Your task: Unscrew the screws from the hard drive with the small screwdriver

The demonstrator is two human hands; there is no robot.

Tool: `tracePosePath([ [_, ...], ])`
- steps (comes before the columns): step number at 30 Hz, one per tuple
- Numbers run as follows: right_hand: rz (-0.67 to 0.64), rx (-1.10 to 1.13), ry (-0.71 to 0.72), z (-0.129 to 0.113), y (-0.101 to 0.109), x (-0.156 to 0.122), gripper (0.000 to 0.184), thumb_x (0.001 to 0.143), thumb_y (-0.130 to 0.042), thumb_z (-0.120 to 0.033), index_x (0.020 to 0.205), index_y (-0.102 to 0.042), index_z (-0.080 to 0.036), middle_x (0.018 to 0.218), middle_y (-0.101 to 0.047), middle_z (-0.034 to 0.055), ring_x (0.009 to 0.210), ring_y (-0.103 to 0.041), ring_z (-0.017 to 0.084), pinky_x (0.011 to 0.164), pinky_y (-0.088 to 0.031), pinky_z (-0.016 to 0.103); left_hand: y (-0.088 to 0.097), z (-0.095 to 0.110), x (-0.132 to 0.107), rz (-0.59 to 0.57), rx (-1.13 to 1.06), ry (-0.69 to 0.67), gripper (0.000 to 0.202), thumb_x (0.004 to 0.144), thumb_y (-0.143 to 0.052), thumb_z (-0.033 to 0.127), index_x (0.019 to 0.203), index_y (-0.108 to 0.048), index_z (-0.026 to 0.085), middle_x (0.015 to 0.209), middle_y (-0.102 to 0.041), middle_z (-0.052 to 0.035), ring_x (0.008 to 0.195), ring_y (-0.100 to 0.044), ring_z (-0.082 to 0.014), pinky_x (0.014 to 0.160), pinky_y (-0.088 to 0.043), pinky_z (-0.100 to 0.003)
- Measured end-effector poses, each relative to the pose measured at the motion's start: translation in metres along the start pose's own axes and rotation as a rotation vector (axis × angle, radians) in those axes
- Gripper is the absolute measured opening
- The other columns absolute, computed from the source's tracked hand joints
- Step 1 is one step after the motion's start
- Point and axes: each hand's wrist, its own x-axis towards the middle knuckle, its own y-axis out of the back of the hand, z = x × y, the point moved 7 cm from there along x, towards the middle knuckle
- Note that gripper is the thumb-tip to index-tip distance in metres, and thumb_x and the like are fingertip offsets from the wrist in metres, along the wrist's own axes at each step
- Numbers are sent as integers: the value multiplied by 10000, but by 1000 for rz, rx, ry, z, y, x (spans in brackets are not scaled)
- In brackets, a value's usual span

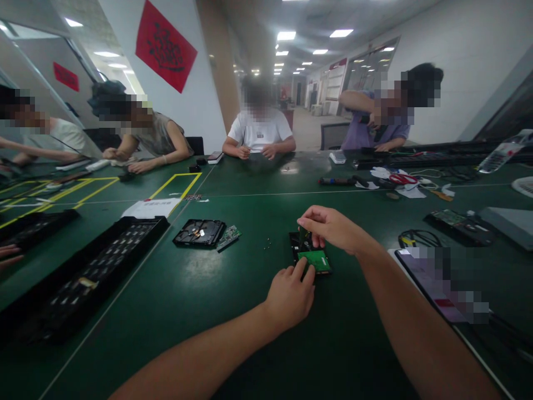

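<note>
On the bench (237, 311), the left hand (291, 294) touches the hard drive's (295, 242) green board (320, 263); the right hand (333, 226) curls above. Whether either grips is unclear. Board probably light, stiff, fragile: best held by edges.

Black casing (295, 244), part-hidden by fingers (318, 240)

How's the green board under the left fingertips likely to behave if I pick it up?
The green board is probably stiff: it looks flat with straight edges. That flat shape should keep it from rolling. It might drag the black casing along, since they overlap; I can't tell whether they're fastened.
</note>
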Motion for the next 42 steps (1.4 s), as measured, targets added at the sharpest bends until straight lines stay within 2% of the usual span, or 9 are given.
tracePosePath([
  [6, -3, -33, 31, -5, -3, 0, 317, 921, -685, -521, 945, -624, -211, 697, -657, -6, 536, -606, 126, 467, -464, 238, 1, 0, 0, 3, -11, 4, 475, 994, -438, 311, 1451, -463, 184, 1506, -489, -174, 1144, -649, -307, 936, -574, -466],
  [13, -2, -39, 23, -2, 5, 2, 278, 966, -621, -475, 954, -650, -199, 630, -646, -1, 508, -594, 131, 457, -447, 233, 2, 0, 0, 7, -6, -4, 461, 1002, -429, 306, 1439, -475, 169, 1502, -492, -180, 1140, -653, -308, 932, -576, -461],
  [19, -48, -61, 47, -5, 9, -5, 301, 964, -608, -446, 1069, -722, -188, 743, -671, 17, 590, -606, 131, 466, -429, 219, 0, -2, -1, 11, 0, 6, 464, 993, -453, 311, 1439, -477, 184, 1501, -496, -172, 1156, -650, -305, 958, -565, -460],
  [25, -87, 24, 5, -4, 0, -6, 354, 994, -570, -441, 1235, -675, -204, 618, -600, -14, 555, -578, 140, 494, -431, 238, 1, -1, -1, 6, -8, 4, 465, 995, -445, 307, 1444, -470, 186, 1508, -490, -172, 1159, -649, -303, 954, -567, -455],
  [29, -39, 183, -10, -3, -3, -3, 228, 973, -604, -372, 1117, -616, -196, 899, -708, 47, 666, -645, 143, 600, -517, 265, 1, -1, -1, 7, -6, 0, 471, 995, -444, 304, 1450, -463, 181, 1506, -487, -179, 1147, -654, -304, 945, -572, -459],
  [32, 16, 135, 5, -4, 0, -1, 221, 982, -589, -411, 1003, -629, -195, 1049, -711, 64, 669, -604, 114, 582, -488, 242, 1, -1, -1, 8, -3, -2, 478, 997, -443, 305, 1458, -457, 181, 1517, -478, -178, 1164, -649, -306, 951, -572, -459],
  [37, -27, -17, 43, -6, -1, -2, 323, 972, -607, -520, 1004, -686, -209, 753, -628, 1, 592, -537, 111, 492, -404, 217, 0, -1, -1, 3, -3, 2, 480, 999, -437, 304, 1462, -461, 179, 1522, -478, -176, 1179, -642, -310, 949, -577, -461],
  [40, -4, 12, -5, -1, 0, -2, 321, 948, -650, -502, 1093, -638, -216, 770, -658, 8, 534, -553, 115, 445, -395, 230, 0, 0, 0, 11, -3, -1, 477, 1000, -433, 306, 1456, -472, 168, 1522, -477, -180, 1161, -648, -313, 942, -581, -466],
  [42, 38, 34, -14, 2, 2, -1, 298, 942, -669, -460, 1089, -601, -210, 800, -680, 23, 564, -597, 128, 475, -447, 240, 0, -1, 0, 15, -6, -5, 475, 1000, -434, 309, 1451, -478, 167, 1516, -484, -179, 1154, -651, -312, 941, -583, -468],
])
